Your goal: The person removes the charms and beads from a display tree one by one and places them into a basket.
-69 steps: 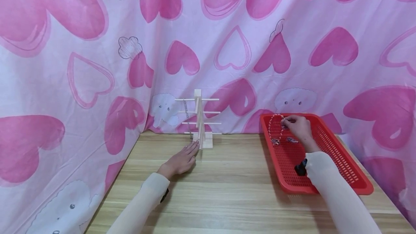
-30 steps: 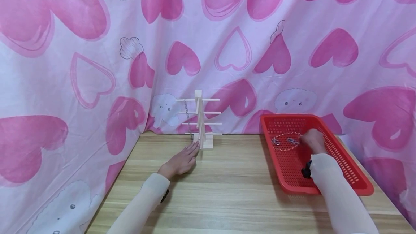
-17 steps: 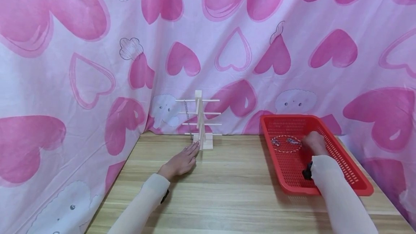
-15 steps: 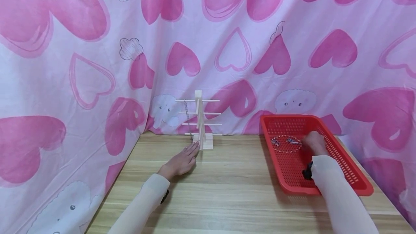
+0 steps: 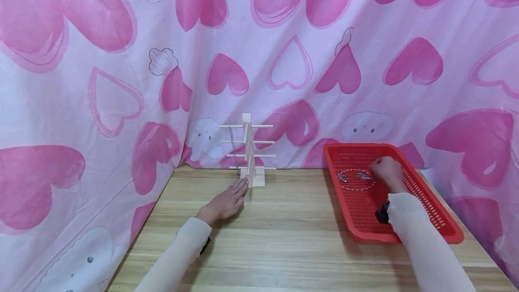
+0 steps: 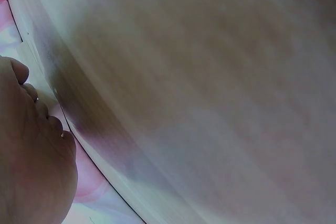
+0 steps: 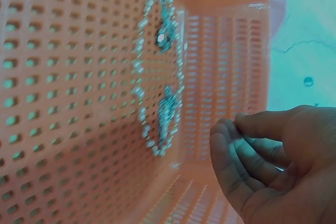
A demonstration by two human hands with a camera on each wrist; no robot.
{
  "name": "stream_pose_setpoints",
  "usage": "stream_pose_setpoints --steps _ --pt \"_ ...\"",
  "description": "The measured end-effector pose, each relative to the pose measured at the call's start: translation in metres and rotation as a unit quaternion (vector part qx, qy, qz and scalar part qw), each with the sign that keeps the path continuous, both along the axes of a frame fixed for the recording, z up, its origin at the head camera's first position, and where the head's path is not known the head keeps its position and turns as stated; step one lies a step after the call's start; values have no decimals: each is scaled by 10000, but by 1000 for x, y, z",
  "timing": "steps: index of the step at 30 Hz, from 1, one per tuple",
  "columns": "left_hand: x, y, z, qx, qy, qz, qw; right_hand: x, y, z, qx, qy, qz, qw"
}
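Note:
My left hand (image 5: pixel 224 202) reaches forward with extended fingers, the fingertips at the base of a pale wooden rack (image 5: pixel 249 148) with several horizontal rods. A silver chain (image 5: pixel 233 148) hangs from the rack's top left rod. In the left wrist view the hand (image 6: pixel 31 150) shows only at the left edge. Over the red basket (image 5: pixel 348 220) is my right hand (image 5: pixel 387 172), fingers loosely curled, nothing between thumb and fingers in the right wrist view. Beside its fingertips a beaded necklace (image 7: pixel 140 103) lies in a loop on the basket floor, around two small silvery pieces of jewellery (image 7: pixel 166 111).
A wood-grain table (image 5: pixel 284 238) carries the rack at the back and the basket on the right. A pink heart-print curtain (image 5: pixel 288 57) closes off the back and both sides. The basket's raised wall (image 5: pixel 340 193) stands between its inside and the table's middle.
My right hand first held the beaded necklace up, then lowered it into the basket and let go; lately the hand has risen slightly from the basket floor. My left hand stays at the rack.

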State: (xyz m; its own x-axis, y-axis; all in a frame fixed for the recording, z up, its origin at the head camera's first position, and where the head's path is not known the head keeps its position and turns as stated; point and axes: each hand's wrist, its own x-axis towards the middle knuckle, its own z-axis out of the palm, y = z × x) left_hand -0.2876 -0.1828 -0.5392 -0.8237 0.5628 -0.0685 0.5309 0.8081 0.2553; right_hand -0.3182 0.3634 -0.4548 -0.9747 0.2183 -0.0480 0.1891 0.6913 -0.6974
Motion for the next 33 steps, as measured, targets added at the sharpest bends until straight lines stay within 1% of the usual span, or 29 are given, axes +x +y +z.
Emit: stream_pose_setpoints --steps 3,5,7,9,11,17,20,23,27,29,33 --pt "1 0 3 -153 -6 16 9999 0 -10 9 155 67 55 9998" --pt "1 0 2 -97 -14 26 9999 0 -18 15 236 185 128 9995" --pt "2 0 3 -30 -23 32 10000 -3 -26 20 284 395 227 9986" --pt "2 0 1 18 -11 28 10000 -4 -37 26 206 516 265 9981" --pt "1 0 0 93 -13 14 10000 -6 -48 33 74 580 386 9975" --pt "2 0 1 164 -21 -10 9999 -6 -93 55 -187 468 812 9954" --pt "1 1 1 126 -29 -20 9999 -5 -115 62 -273 552 1025 9928" --pt "1 1 2 -10 -32 -29 10000 -4 -133 66 -338 696 1259 9890" --pt "1 1 2 -128 9 -43 9999 -3 -153 66 -404 761 1518 9847" --pt "1 1 2 -76 21 -42 10000 -3 -161 65 -384 784 1653 9824" --pt "1 0 0 105 64 -36 9999 -1 -179 64 -135 900 1912 9773"
